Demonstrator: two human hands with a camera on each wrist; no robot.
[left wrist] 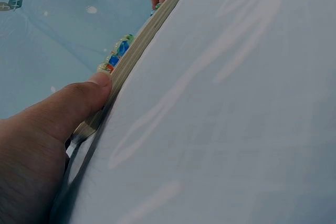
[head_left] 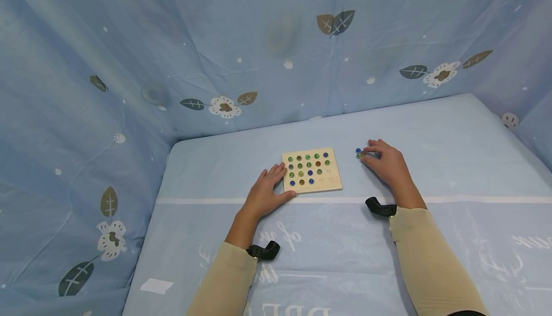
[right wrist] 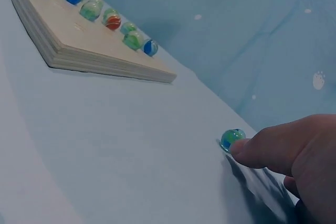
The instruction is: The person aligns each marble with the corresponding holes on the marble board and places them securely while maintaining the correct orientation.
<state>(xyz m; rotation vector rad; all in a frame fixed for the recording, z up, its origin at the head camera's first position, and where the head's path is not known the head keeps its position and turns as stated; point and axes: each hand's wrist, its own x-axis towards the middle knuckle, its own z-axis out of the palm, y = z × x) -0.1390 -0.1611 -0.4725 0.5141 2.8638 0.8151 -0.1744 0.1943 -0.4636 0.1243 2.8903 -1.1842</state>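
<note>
A pale wooden board [head_left: 334,185] lies on the table, glass marbles seated in rows of hollows. My left hand [head_left: 268,192] rests against its near left corner, with fingers along the left edge. In the left wrist view the thumb [left wrist: 93,92] presses the board's side. Right of the board, my right hand [head_left: 390,163] reaches down at a small cluster of loose marbles. A brownish marble [head_left: 363,153] sits between its thumb and index finger; a blue marble [head_left: 358,150] and a green marble [head_left: 359,156] lie beside it. The right wrist view shows the thumb touching a green-blue marble [right wrist: 231,138].
Bare hollows [head_left: 330,180] show at the board's near right corner. A light blue cloth with a white stripe [head_left: 474,199] covers the table. Patterned fabric [head_left: 276,81] hangs behind and at the left. A white patch [head_left: 156,286] is at the near left.
</note>
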